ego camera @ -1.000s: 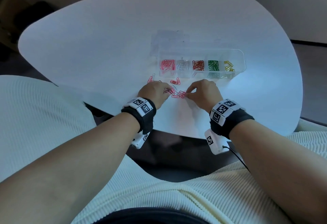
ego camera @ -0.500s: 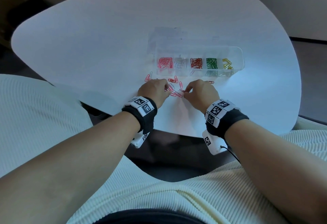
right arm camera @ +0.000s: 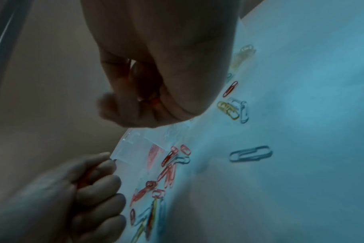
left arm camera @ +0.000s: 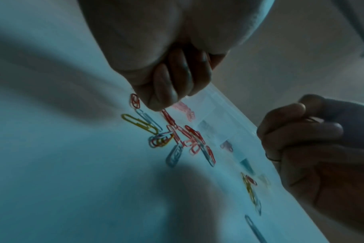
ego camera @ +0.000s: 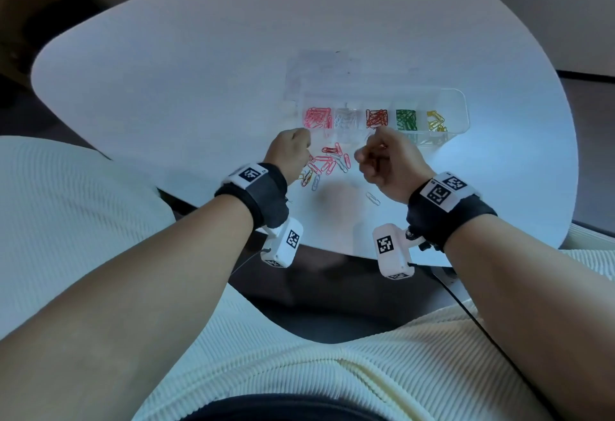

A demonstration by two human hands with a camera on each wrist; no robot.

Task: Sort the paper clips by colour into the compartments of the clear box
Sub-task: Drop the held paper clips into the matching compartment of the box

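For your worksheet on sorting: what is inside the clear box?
The box holds five groups of clips: pink, clear, red, green, yellow. The right hand hides part of its front wall.

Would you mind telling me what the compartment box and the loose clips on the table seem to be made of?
The clear compartment box looks like glossy transparent plastic: the table and sorted clips show through its walls. The loose coloured paper clips look like bent wire with a smooth coloured coating, probably plastic-coated metal; the core is not visible.
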